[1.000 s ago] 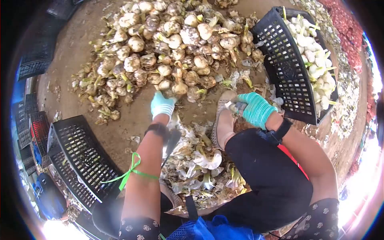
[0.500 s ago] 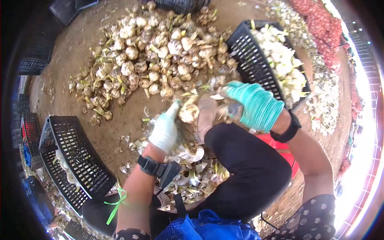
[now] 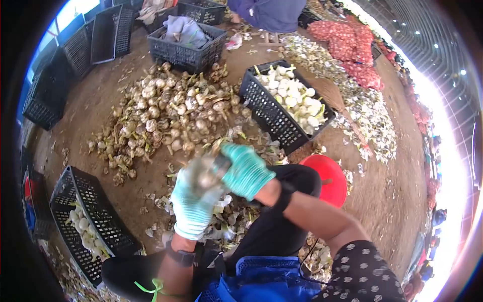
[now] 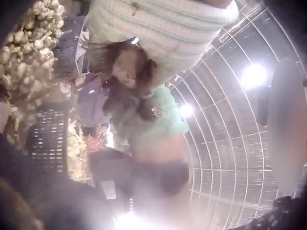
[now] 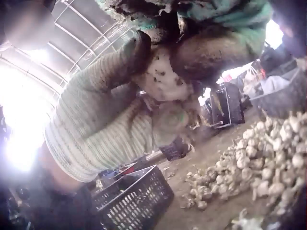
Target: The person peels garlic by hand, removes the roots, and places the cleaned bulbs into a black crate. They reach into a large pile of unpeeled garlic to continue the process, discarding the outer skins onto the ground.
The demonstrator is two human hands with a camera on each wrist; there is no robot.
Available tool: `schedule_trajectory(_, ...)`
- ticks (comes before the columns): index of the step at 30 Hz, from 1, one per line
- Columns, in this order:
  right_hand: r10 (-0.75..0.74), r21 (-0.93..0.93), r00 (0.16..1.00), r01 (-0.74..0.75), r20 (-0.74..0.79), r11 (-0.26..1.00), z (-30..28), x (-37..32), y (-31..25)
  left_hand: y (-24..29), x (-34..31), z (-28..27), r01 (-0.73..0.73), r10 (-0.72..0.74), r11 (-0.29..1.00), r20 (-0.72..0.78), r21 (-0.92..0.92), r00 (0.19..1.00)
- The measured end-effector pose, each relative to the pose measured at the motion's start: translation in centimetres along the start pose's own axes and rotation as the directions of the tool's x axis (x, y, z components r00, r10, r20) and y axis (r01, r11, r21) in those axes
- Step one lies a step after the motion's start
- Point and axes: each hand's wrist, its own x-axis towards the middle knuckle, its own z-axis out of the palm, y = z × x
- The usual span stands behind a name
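Note:
Both hands, in pale green striped gloves, meet over my lap in the head view. My left hand (image 3: pixel 193 204) grips a garlic bulb (image 3: pixel 206 178), which is blurred there. In the right wrist view the left fingers (image 5: pixel 136 55) curl round its pale, dirt-specked side, with a round end and loose roots below. My right hand (image 3: pixel 246 172) works on the same bulb from the other side, its soil-darkened thumb and fingers closed in on it. In the left wrist view both gloves largely hide the bulb.
A heap of unpeeled garlic (image 3: pixel 166 113) lies ahead. Black crates of white bulbs stand right (image 3: pixel 274 108) and left (image 3: pixel 93 221). Another crate (image 3: pixel 186 50) holds a cloth behind the heap. A red round object (image 3: pixel 327 181) sits by the right knee; peelings (image 3: pixel 226 221) litter the ground below the hands.
The left hand has picked a bulb from the heap's near edge and brought it toward the lap. The right hand has moved left to meet it. The head view has tilted up.

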Motion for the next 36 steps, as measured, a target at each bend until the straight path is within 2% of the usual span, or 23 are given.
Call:
schedule_trajectory(2, 0.135, 0.199, 0.99, -0.143, 0.052, 0.97, 2.3, -1.7, 0.1, 0.0, -1.6, -1.2, 0.067, -0.046, 0.959, -0.082, 0.276, 0.996)
schedule_trajectory(4, 0.169, 0.261, 0.979, -0.193, 0.112, 0.946, 4.4, -3.6, 0.6, -0.5, -3.3, -2.6, 0.08, -0.048, 0.929, -0.096, 0.362, 0.994)
schedule_trajectory(5, 0.045, 0.159, 0.995, -0.058, 0.087, 0.986, 6.6, -4.5, 2.1, -0.9, -4.2, -3.4, 0.137, -0.095, 0.924, -0.133, 0.357, 0.987)
schedule_trajectory(6, 0.123, 0.202, 0.982, -0.151, 0.147, 0.968, 7.1, -5.2, 2.0, -0.8, -4.9, -3.6, 0.141, -0.099, 0.922, -0.132, 0.361, 0.986)
schedule_trajectory(8, 0.114, 0.143, 0.976, -0.141, 0.185, 0.98, 8.0, -6.7, 2.2, -0.4, -6.2, -3.7, 0.298, -0.256, 0.938, -0.225, 0.178, 0.94)
schedule_trajectory(10, 0.138, 0.213, 0.959, -0.193, 0.246, 0.958, 8.3, -7.6, 2.2, -1.3, -6.9, -4.7, 0.242, -0.192, 0.941, -0.215, 0.235, 0.957)
schedule_trajectory(12, 0.163, 0.277, 0.931, -0.259, 0.327, 0.925, 8.5, -8.4, 2.9, -1.2, -7.7, -5.1, 0.349, -0.317, 0.931, -0.235, 0.109, 0.919)
schedule_trajectory(13, 0.052, 0.184, 0.948, -0.115, 0.314, 0.976, 8.7, -8.6, 3.8, -0.7, -7.6, -5.2, 0.361, -0.308, 0.887, -0.213, 0.287, 0.927)
schedule_trajectory(14, -0.073, 0.109, 0.943, 0.039, 0.324, 0.993, 9.4, -9.0, 4.3, -1.0, -8.1, -5.5, 0.424, -0.389, 0.892, -0.212, 0.155, 0.896)
schedule_trajectory(16, 0.253, 0.218, 0.883, -0.358, 0.396, 0.908, 7.3, -8.4, 1.0, -2.1, -8.6, -5.8, 0.318, -0.273, 0.926, -0.222, 0.203, 0.936)
schedule_trajectory(18, 0.158, 0.508, 0.934, -0.311, 0.321, 0.803, 9.9, -10.0, 4.1, -4.2, -9.3, -7.4, 0.242, -0.191, 0.922, -0.188, 0.303, 0.964)
schedule_trajectory(19, 0.137, 0.407, 0.928, -0.28, 0.347, 0.87, 8.7, -9.5, 2.6, -3.8, -9.2, -7.4, 0.233, -0.172, 0.842, -0.167, 0.487, 0.971)
schedule_trajectory(20, 0.14, 0.411, 0.922, -0.292, 0.362, 0.863, 9.0, -9.6, 2.4, -3.9, -9.2, -7.2, 0.21, -0.151, 0.859, -0.162, 0.468, 0.975)
schedule_trajectory(22, 0.315, 0.297, 0.87, -0.437, 0.38, 0.849, 9.2, -9.9, 2.3, -3.5, -9.2, -6.8, 0.147, -0.09, 0.754, -0.12, 0.641, 0.989)
schedule_trajectory(25, 0.296, 0.352, 0.887, -0.42, 0.355, 0.837, 9.9, -10.3, 3.1, -3.5, -9.2, -6.7, 0.354, -0.305, 0.905, -0.221, 0.237, 0.926)
schedule_trajectory(26, 0.273, 0.394, 0.903, -0.395, 0.33, 0.83, 10.2, -10.5, 3.5, -2.9, -9.3, -6.2, 0.426, -0.443, 0.897, -0.246, -0.122, 0.862)
schedule_trajectory(28, 0.262, 0.368, 0.91, -0.375, 0.32, 0.851, 10.2, -10.6, 3.3, -3.6, -9.2, -7.3, 0.508, -0.548, 0.835, -0.23, -0.211, 0.805)
schedule_trajectory(30, 0.195, 0.322, 0.964, -0.245, 0.181, 0.915, 10.1, -10.7, 2.6, -4.4, -9.4, -8.0, 0.483, -0.555, 0.813, -0.181, -0.324, 0.812)
schedule_trajectory(32, 0.169, 0.316, 0.969, -0.22, 0.18, 0.923, 10.8, -11.1, 3.0, -5.9, -9.5, -8.5, 0.383, -0.722, 0.526, -0.162, -0.759, 0.673)
schedule_trajectory(33, 0.149, 0.362, 0.982, -0.182, 0.119, 0.914, 11.3, -11.3, 3.1, -5.9, -9.4, -8.8, 0.391, -0.738, 0.409, -0.046, -0.825, 0.674)
schedule_trajectory(34, 0.131, 0.404, 0.99, -0.142, 0.056, 0.903, 11.7, -11.4, 3.2, -5.7, -9.5, -8.9, 0.388, -0.74, 0.408, -0.05, -0.826, 0.671)
schedule_trajectory(35, 0.219, 0.474, 0.961, -0.273, 0.168, 0.837, 11.8, -11.3, 3.3, -5.4, -9.5, -8.9, 0.463, -0.693, 0.504, -0.021, -0.729, 0.721)
schedule_trajectory(36, 0.221, 0.473, 0.961, -0.275, 0.167, 0.837, 11.5, -11.0, 3.0, -5.3, -9.5, -8.8, 0.518, -0.645, 0.595, 0.021, -0.614, 0.764)
